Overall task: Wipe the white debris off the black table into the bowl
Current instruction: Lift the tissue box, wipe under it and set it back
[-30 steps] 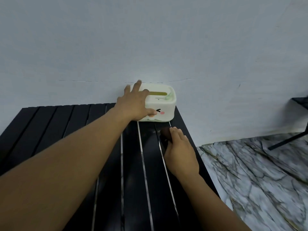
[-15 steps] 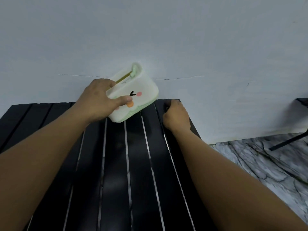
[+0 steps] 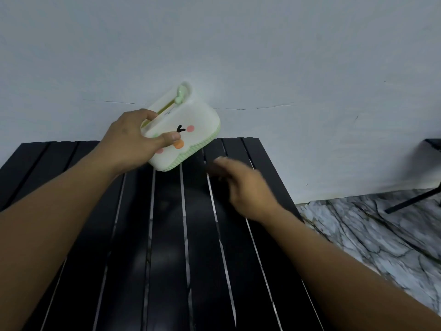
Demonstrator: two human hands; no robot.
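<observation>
The black slatted table (image 3: 167,259) fills the lower middle of the head view. My left hand (image 3: 128,142) grips a white box with a green base and a cartoon face (image 3: 198,130), holding it tilted above the table's far edge, close to the wall. My right hand (image 3: 248,187) is motion-blurred, low over the right-hand slats just in front of the box. A dark shape lies under its fingertips, and I cannot tell what it is. I see no white debris and no bowl.
A pale wall (image 3: 238,56) stands right behind the table's far edge. The table's right edge drops to a marbled grey floor (image 3: 370,235). A black furniture leg (image 3: 415,199) slants across the floor at the far right.
My left hand has lifted the box off the table and tilted it. My right hand reached to the far edge where the box stood and has now drawn back toward me and to the right.
</observation>
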